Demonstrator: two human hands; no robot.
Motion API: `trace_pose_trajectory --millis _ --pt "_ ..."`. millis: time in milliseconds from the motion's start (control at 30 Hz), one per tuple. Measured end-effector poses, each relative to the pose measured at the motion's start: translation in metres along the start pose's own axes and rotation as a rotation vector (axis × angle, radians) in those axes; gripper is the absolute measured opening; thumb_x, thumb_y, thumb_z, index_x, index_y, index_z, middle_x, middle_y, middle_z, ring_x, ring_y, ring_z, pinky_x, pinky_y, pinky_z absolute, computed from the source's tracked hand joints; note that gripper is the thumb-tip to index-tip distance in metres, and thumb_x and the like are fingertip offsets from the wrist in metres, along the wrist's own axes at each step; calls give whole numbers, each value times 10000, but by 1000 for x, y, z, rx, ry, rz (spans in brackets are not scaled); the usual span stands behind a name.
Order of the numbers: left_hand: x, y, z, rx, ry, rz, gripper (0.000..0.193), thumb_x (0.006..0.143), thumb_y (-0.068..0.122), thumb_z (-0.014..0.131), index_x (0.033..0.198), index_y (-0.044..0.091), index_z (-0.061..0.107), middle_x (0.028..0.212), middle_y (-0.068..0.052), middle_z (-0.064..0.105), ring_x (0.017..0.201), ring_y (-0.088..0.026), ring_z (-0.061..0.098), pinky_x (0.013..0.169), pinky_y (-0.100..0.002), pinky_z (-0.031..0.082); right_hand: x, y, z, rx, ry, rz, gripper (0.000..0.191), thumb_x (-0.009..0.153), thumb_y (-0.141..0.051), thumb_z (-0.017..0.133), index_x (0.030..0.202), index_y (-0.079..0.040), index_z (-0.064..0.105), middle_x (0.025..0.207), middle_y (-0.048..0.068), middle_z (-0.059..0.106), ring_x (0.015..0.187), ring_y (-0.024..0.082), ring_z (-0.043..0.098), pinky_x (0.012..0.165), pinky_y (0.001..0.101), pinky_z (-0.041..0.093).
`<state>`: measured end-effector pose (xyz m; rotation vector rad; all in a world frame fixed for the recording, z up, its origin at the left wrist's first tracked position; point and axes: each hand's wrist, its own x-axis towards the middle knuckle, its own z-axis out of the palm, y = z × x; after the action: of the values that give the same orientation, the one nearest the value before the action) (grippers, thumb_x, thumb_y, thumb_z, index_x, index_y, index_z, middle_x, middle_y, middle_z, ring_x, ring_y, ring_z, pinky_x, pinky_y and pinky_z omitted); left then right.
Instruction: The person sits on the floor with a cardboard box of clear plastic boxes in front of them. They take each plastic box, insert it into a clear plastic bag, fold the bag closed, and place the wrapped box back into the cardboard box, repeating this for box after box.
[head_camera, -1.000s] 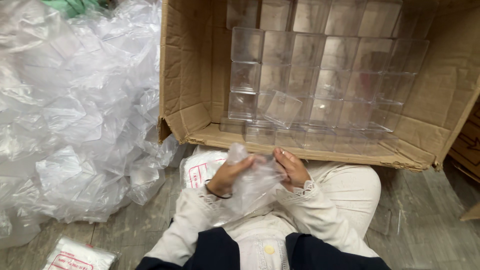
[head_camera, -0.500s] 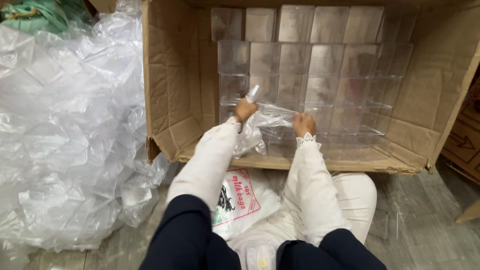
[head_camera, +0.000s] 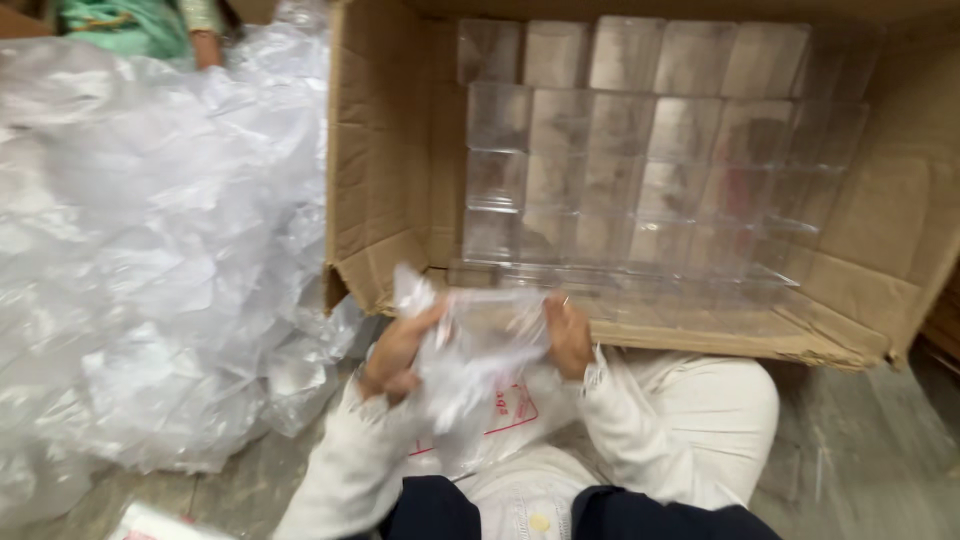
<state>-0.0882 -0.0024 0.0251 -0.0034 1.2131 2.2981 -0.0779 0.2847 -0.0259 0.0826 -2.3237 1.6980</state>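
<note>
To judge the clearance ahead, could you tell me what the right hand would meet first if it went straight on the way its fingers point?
Probably the front flap of the cardboard box, just beyond the right hand, then the clear plastic boxes; depth is unclear.

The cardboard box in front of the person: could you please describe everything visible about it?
The cardboard box is brown corrugated card, open toward the camera, its flaps creased and worn. Rows of clear plastic boxes stacked in tiers fill it. It sits on the floor, with a heap of clear plastic wrap to its left.
</note>
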Motion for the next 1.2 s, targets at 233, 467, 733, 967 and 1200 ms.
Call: trace_pose_trajectory --millis 233,467,733,967,1200 --pt "-92 -44 -66 -357 302 -364 287 925 198 621 1184 91 685 1004 -29 751 904 -178 708 848 -338 584 -52 3 68 368 -443 141 420 1069 -410 531 1025 -34 714 901 -56 709 825 54 605 746 258 514" --pt "-75 -59 -124 585 336 -183 325 980 299 690 1144 24 744 993 -44 718 851 -140 614 742 -321 518 -44 8 59 17 -666 364 529 1083 -471 476 889 -32 698 645 -34 584 542 68 512 475 259 428" --pt "-70 -46 -164 413 -132 -56 402 887 303 708 1206 63 661 1081 -8 725 966 -119 661 860 -280 533 -51 -8 74 131 -586 464 407 1037 -439 477 997 -123 731 695 -63 627 552 33 501 472 219 416" --pt "-57 -41 -158 1048 3 -418 346 967 310 705 1163 35 782 976 -103 697 872 -183 616 733 -319 512 -56 -8 75 105 -562 530 314 1015 -360 579 1039 -49 614 755 34 554 604 119 492 536 279 420" --pt "-69 -36 -129 804 -7 -263 340 947 292 707 1182 53 761 1002 -87 707 896 -177 633 761 -319 523 -69 13 72 168 -677 298 515 922 -223 691 1372 -69 493 1058 120 536 877 149 534 759 307 498"
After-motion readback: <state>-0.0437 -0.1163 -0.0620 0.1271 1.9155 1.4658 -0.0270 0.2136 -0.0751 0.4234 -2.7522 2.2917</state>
